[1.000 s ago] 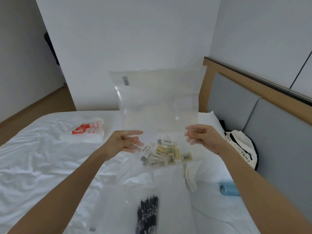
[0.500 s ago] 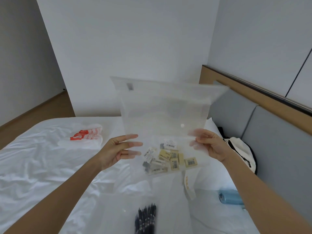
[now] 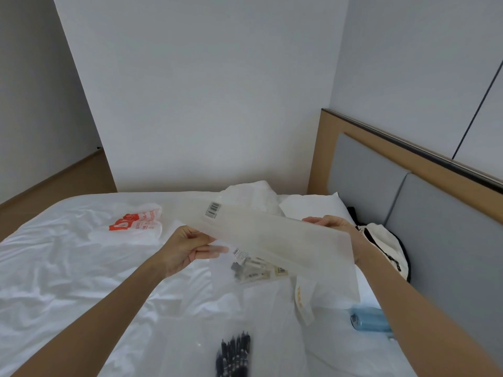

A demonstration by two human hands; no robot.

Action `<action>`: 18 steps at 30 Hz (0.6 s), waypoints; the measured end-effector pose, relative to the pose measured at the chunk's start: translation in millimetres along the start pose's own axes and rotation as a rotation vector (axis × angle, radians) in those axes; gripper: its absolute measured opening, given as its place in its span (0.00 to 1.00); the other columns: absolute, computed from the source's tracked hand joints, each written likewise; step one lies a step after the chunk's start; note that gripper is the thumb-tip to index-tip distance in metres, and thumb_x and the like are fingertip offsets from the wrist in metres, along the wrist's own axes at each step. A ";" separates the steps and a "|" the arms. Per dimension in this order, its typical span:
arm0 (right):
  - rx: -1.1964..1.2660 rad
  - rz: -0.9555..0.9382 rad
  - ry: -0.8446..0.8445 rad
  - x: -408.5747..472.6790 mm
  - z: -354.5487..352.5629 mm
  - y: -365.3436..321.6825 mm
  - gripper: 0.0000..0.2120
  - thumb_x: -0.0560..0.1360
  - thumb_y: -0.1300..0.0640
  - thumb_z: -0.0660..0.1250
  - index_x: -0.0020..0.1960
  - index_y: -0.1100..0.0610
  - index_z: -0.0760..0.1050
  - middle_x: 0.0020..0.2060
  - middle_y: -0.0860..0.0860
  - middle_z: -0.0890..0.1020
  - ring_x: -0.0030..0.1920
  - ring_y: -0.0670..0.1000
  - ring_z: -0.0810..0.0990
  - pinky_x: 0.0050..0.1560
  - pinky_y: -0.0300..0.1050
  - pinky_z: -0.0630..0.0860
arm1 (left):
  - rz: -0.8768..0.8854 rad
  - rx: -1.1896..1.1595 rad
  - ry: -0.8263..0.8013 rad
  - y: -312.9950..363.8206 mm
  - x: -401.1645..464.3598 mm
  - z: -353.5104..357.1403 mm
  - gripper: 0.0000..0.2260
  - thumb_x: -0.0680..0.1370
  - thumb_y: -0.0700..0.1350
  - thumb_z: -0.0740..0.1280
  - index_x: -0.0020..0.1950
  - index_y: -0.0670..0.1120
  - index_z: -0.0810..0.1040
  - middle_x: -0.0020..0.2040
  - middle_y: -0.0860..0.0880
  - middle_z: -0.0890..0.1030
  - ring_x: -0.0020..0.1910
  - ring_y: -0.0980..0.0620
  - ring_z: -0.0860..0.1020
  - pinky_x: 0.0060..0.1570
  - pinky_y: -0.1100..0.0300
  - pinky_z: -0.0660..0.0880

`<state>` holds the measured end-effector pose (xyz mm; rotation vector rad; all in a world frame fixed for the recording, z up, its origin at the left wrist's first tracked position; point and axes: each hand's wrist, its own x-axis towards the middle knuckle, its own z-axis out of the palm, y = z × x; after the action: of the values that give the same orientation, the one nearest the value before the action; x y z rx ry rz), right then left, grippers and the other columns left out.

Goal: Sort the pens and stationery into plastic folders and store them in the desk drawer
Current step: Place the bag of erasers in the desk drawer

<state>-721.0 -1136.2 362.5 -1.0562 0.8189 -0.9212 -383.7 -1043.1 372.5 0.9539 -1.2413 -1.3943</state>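
I hold a translucent plastic folder [image 3: 275,235] between both hands above the white bed [image 3: 68,268]; it is tilted almost flat, barcode sticker facing up. My left hand [image 3: 185,248] pinches its left edge, thumb on top and fingers showing through from beneath. On the right edge, my right hand [image 3: 333,227] grips it, mostly hidden behind the plastic. Several small labelled stationery packs [image 3: 255,270] lie in the folder's lower part. A bundle of dark pens [image 3: 234,352] lies inside a second clear folder [image 3: 187,346] on the bed near me.
A white plastic bag with red print [image 3: 136,221] lies at the left. A cream bag with black straps [image 3: 383,240] and a blue object [image 3: 370,319] sit by the grey headboard [image 3: 435,227]. A crumpled white bag [image 3: 253,194] and a pillow lie behind the folder.
The folder stood upright with its flap raised; it now tips forward to nearly flat and sits lower. Both hands dropped with it, and the view shifted slightly upward.
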 end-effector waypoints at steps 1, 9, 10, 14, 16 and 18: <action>-0.006 -0.013 -0.006 1.9 -1.4 1.3 0.33 0.41 0.56 0.84 0.43 0.66 0.78 0.52 0.58 0.82 0.47 0.56 0.82 0.47 0.48 0.79 | 0.003 -0.008 -0.007 1.7 -0.9 1.0 0.26 0.48 0.55 0.84 0.43 0.48 0.86 0.45 0.44 0.85 0.42 0.44 0.84 0.39 0.58 0.81; 0.017 -0.001 -0.026 6.8 -5.8 1.3 0.13 0.63 0.68 0.71 0.46 0.69 0.77 0.54 0.59 0.81 0.48 0.56 0.82 0.47 0.47 0.80 | -0.007 -0.024 0.013 4.3 -2.7 -1.7 0.08 0.64 0.41 0.76 0.42 0.47 0.86 0.42 0.44 0.85 0.39 0.46 0.84 0.37 0.58 0.81; -0.006 -0.013 -0.020 5.2 -5.2 1.1 0.06 0.68 0.72 0.65 0.40 0.66 0.80 0.52 0.57 0.82 0.46 0.55 0.83 0.46 0.46 0.80 | 0.000 -0.035 0.019 7.8 -6.4 1.6 0.10 0.64 0.41 0.78 0.44 0.44 0.85 0.41 0.44 0.85 0.38 0.46 0.84 0.36 0.59 0.81; -0.072 -0.035 -0.027 -3.8 -0.2 -0.8 0.26 0.73 0.78 0.52 0.28 0.61 0.81 0.45 0.54 0.85 0.39 0.51 0.84 0.33 0.37 0.78 | -0.039 -0.051 0.244 14.5 -18.3 18.1 0.18 0.78 0.25 0.53 0.39 0.45 0.71 0.20 0.48 0.76 0.20 0.59 0.76 0.21 0.70 0.71; -0.085 -0.031 -0.027 -7.6 1.6 -2.4 0.26 0.74 0.78 0.51 0.27 0.62 0.80 0.41 0.54 0.85 0.36 0.50 0.84 0.31 0.36 0.77 | -0.070 -0.067 0.311 20.4 -27.9 20.2 0.21 0.79 0.26 0.52 0.36 0.48 0.71 0.14 0.50 0.69 0.17 0.58 0.73 0.17 0.70 0.68; -0.093 -0.029 -0.019 -11.4 2.5 -3.7 0.26 0.74 0.77 0.51 0.28 0.63 0.80 0.38 0.55 0.85 0.35 0.50 0.84 0.32 0.36 0.78 | -0.056 -0.124 0.296 21.1 -28.0 22.0 0.19 0.72 0.34 0.68 0.21 0.46 0.76 0.14 0.50 0.70 0.21 0.54 0.75 0.17 0.69 0.68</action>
<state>-724.1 -1125.6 368.0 -1.1585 0.8396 -0.9028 -396.0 -1010.8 395.3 1.0709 -0.9046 -1.3021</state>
